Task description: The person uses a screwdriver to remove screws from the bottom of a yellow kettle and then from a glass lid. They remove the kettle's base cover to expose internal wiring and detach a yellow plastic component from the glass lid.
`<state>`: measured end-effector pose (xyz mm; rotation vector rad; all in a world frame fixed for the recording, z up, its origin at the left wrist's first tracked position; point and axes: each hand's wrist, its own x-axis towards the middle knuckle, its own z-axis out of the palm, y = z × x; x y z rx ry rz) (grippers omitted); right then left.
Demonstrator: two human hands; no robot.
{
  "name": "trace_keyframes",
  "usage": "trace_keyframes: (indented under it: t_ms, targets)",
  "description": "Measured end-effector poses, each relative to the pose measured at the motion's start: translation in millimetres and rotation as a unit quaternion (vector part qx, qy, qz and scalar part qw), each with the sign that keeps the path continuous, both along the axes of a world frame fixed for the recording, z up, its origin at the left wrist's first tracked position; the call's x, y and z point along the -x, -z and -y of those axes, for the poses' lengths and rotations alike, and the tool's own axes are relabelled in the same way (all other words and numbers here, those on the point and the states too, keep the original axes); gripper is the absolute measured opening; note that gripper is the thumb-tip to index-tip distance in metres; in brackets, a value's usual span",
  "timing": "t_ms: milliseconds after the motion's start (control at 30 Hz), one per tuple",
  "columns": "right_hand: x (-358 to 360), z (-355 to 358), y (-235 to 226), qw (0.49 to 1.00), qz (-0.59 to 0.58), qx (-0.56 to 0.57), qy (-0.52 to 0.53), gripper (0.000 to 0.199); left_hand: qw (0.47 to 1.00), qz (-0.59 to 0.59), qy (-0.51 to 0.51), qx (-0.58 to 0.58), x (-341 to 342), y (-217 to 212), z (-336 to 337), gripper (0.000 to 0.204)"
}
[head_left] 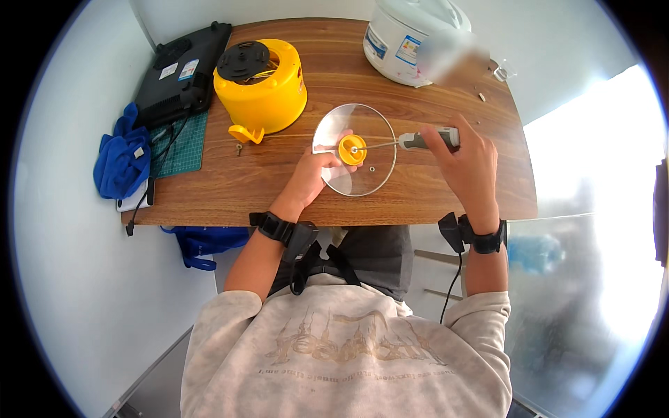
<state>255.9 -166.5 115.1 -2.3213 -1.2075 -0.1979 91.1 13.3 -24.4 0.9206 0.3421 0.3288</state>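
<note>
From where I stand, the brown wood-grain tabletop takes up most of the space, its far edge curved, with a rounded, glossy yellow housing toward the back left, a black disc resting on its top. Nearer the person is a clear round glass lid, thin and pale-rimmed, the wood showing through it. The right hand comes in from the lid's right, wrist bent inward, fingers closed round a screwdriver with a grey-and-white grip and a slim metal shaft held almost level. The left hand reaches in from the other side, its curled thumb over the lid's left edge and fingertips showing around the centre — pinching the lid firmly. There, at the middle of the glass, sits a round, cupped yellow knob, smooth as plastic, the screwdriver's tip at its centre; which face of the glass it's on, I can't tell.
</note>
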Motion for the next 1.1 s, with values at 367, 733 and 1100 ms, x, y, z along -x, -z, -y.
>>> trace_keyframes:
  t_ms: [367, 733, 1100]
  targets:
    - [21, -8, -4, 0.971, -0.1, -0.152, -0.156, 0.025, 0.999, 0.021, -0.013, 0.044, -2, 2, 2, 0.065]
    - [23, -2, -22, 0.952, -0.171, -0.119, -0.226, 0.033, 0.998, 0.031, -0.017, 0.043, -5, 9, 0, 0.066]
    - [21, 3, -26, 0.962, -0.13, -0.072, -0.228, 0.026, 0.998, 0.013, -0.011, 0.056, 1, -9, -1, 0.065]
